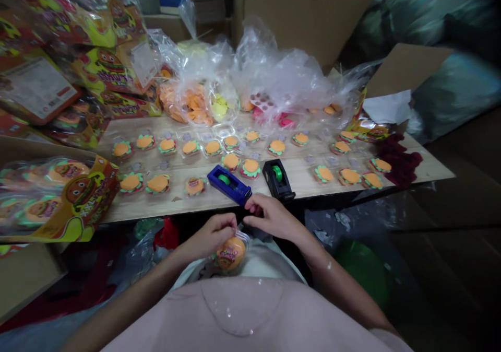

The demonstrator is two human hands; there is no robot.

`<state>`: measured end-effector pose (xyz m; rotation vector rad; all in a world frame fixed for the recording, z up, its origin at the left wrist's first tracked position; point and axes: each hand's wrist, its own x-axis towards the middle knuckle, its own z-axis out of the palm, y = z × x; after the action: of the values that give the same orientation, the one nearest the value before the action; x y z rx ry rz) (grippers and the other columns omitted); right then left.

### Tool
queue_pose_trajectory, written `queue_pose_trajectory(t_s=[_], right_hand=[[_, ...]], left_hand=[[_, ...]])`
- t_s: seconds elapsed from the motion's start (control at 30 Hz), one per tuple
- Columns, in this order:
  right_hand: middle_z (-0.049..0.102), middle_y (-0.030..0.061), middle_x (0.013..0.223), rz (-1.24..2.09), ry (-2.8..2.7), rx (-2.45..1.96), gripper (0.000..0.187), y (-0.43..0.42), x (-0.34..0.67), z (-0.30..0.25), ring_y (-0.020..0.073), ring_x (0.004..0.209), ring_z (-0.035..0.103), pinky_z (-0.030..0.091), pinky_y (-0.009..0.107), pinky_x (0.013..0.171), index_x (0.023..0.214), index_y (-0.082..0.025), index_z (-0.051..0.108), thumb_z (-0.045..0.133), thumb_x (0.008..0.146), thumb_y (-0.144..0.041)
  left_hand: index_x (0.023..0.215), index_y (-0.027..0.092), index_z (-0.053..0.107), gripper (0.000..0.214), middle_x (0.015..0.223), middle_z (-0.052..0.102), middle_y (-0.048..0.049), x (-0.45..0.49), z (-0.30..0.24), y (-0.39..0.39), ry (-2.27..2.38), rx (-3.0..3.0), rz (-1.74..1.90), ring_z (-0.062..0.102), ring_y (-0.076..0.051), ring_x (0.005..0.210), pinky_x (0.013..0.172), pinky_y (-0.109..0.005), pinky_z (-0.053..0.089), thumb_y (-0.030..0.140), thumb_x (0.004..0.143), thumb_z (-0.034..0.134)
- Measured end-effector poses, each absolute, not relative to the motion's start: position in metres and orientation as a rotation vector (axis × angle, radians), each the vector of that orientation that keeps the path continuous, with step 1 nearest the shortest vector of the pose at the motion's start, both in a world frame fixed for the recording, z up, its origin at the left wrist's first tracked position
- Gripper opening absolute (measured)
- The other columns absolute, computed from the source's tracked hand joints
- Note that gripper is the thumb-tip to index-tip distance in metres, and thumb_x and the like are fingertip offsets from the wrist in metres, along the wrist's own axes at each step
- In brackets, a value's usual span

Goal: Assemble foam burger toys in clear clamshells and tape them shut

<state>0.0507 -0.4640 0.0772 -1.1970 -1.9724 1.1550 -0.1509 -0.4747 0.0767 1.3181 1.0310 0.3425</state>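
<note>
On my feed, the left hand point(216, 234) pinches the edge of a clear case point(244, 237) holding a toy burger point(230, 254), just above the person's lap. The right hand point(270, 215) is curled at the end of a blue tape dispenser point(239, 191); I can't tell whether it grips anything. Leftward I see a printed box point(88, 198) packed with burger packs point(66, 169); at the desk's point(148, 208) back, clear bags point(270, 62) hold orange pieces point(195, 104).

The left hand point(214, 233) partly hides the burger pack point(234, 251); its print point(226, 257) seems blurred.
</note>
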Motion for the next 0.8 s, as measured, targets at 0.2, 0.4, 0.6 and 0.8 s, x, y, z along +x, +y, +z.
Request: queue_pose_trajectory(t_s=[0.2,0.4,0.6,0.8], right_hand=[[0.055,0.0001,0.072,1.119,-1.983,-1.138,0.010,-0.489,0.040,0.078,0.0117,0.066,0.048,0.034,0.024,0.061,0.075,-0.017,0.062,0.056,0.083,-0.020],[0.047,-0.0042,0.063,1.647,-1.872,-1.009,0.018,-0.479,0.027,0.059,0.0084,0.058,0.038,0.030,0.021,0.053,0.072,-0.016,0.055,0.050,0.085,-0.025],[0.050,-0.0026,0.068,1.694,-1.492,-1.164,0.028,-0.494,0.034,0.040,0.0093,0.061,0.041,0.032,0.021,0.056,0.077,-0.015,0.056,0.051,0.086,-0.041],[0.053,-0.0023,0.074,1.723,-1.380,-1.046,0.027,-0.488,0.024,0.042,0.0096,0.064,0.045,0.036,0.021,0.059,0.084,-0.017,0.056,0.058,0.082,-0.044]], left_hand=[[0.067,0.018,0.042,0.011,0.059,0.038,0.0062,-0.147,0.073,-0.477,1.090,1.286,0.396,0.033,-0.009,0.055,0.049,-0.020,0.025,0.026,0.064,0.048],[0.074,0.019,0.040,0.018,0.065,0.040,0.0065,-0.149,0.071,-0.481,1.128,1.166,0.544,0.037,-0.009,0.059,0.052,-0.020,0.031,0.022,0.062,0.053],[0.091,0.018,0.053,0.029,0.084,0.056,-0.0004,-0.168,0.056,-0.511,1.128,0.950,0.687,0.051,-0.014,0.072,0.061,-0.023,0.039,0.042,0.076,0.059],[0.076,0.015,0.059,0.028,0.073,0.056,0.0000,-0.164,0.056,-0.496,1.174,1.160,0.715,0.050,-0.013,0.069,0.063,-0.023,0.040,0.043,0.079,0.059]])
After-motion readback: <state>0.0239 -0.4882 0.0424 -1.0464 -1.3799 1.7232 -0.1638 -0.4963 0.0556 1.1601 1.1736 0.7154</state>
